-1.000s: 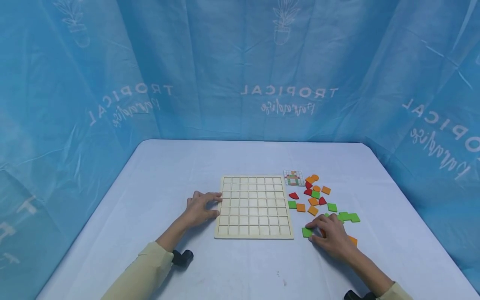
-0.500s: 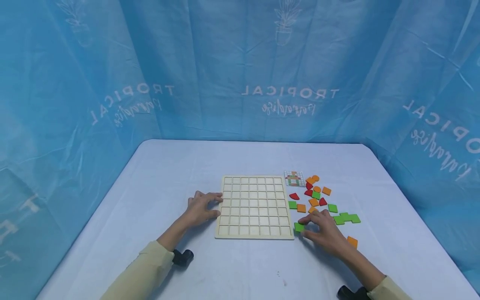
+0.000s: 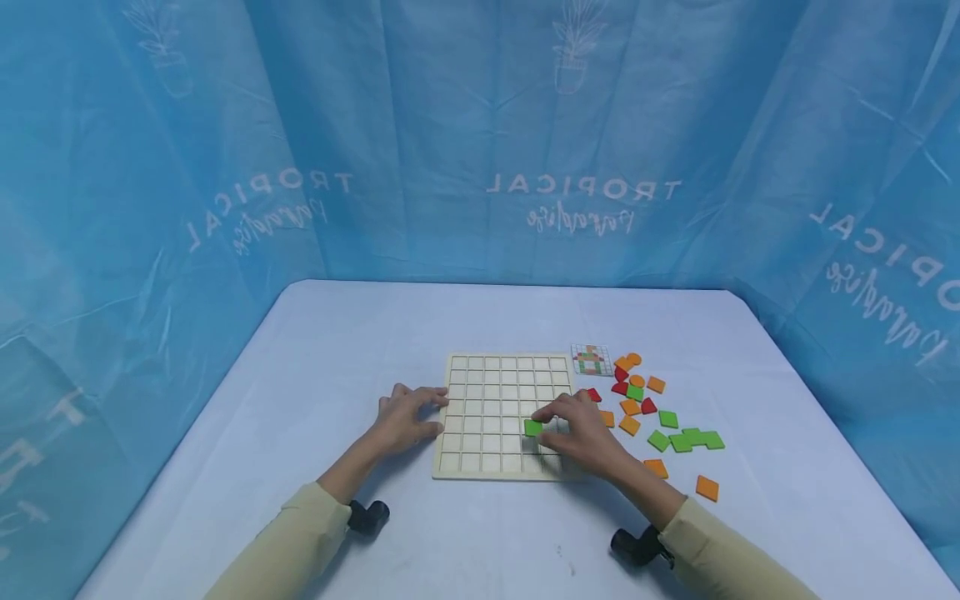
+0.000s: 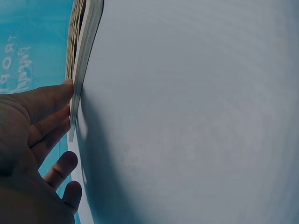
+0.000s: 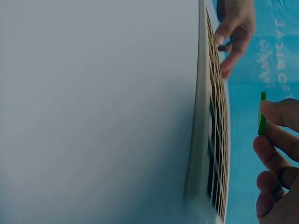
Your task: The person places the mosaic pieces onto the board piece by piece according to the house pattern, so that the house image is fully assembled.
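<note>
A: Starting with the small green tile (image 3: 532, 427): held how, and where?

B: Pinched between thumb and fingertips of the right hand (image 3: 581, 432), over the near half of the pale grid board (image 3: 474, 407), right of its middle. Raised off the cells, going by the right wrist view.

A: And with the left hand (image 3: 405, 418)?

B: Touching the board's left edge with thumb and forefinger, spread well apart from each other along it.

A: Beyond the board, on the right?

B: Scattered over the white surface (image 3: 360, 333): orange squares (image 3: 656, 385), orange discs (image 3: 637, 381), red wedges (image 3: 648, 406) and green squares (image 3: 668, 419). Past the right hand, a close group of the green ones. Touching or overlapping there; cannot tell which.

A: By the far right corner of the board?

B: Just beside it, a small picture card (image 3: 592, 360), printed with a grid and a figure in coloured blocks. Too small to read in detail.

A: Farther out?

B: On both arms, pale sleeves (image 3: 300, 525), with black devices (image 3: 369, 518) at the wrists. Behind and to both sides of the surface, a blue curtain (image 3: 480, 125) bearing white lettering in mirror image: "Tropical Paradise".
</note>
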The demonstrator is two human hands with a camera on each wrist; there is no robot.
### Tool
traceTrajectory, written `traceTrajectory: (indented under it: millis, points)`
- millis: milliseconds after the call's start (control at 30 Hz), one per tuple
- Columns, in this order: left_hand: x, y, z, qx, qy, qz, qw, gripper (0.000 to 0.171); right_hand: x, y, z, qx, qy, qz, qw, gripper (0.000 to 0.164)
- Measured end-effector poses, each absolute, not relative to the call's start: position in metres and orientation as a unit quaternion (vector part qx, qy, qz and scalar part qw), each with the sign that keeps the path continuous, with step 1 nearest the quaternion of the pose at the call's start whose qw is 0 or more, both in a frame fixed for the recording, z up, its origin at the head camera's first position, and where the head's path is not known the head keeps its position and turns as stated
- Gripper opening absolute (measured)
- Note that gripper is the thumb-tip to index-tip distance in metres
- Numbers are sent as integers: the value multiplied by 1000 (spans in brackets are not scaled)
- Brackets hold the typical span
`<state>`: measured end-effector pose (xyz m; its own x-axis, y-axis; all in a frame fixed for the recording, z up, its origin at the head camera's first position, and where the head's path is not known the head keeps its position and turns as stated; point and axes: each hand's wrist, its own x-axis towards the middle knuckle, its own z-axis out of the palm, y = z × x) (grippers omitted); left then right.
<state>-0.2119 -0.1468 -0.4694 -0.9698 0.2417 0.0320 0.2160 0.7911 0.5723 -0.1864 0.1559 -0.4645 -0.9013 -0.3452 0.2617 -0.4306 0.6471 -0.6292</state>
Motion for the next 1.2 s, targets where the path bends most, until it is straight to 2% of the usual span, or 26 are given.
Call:
traceTrajectory:
  millis: [267,567,1200]
  points:
    - [-212,-147,-469,132,945,300,15,41,-212,111,-473,234,-914,326,64,22]
    - [-212,-148,-467,132,946,297,24,40,-223,80,-477,261,-920,288,54,22]
    - [-212,-149,-469,135,945,298,27,40,-226,65,-484,241,-939,243,21,25]
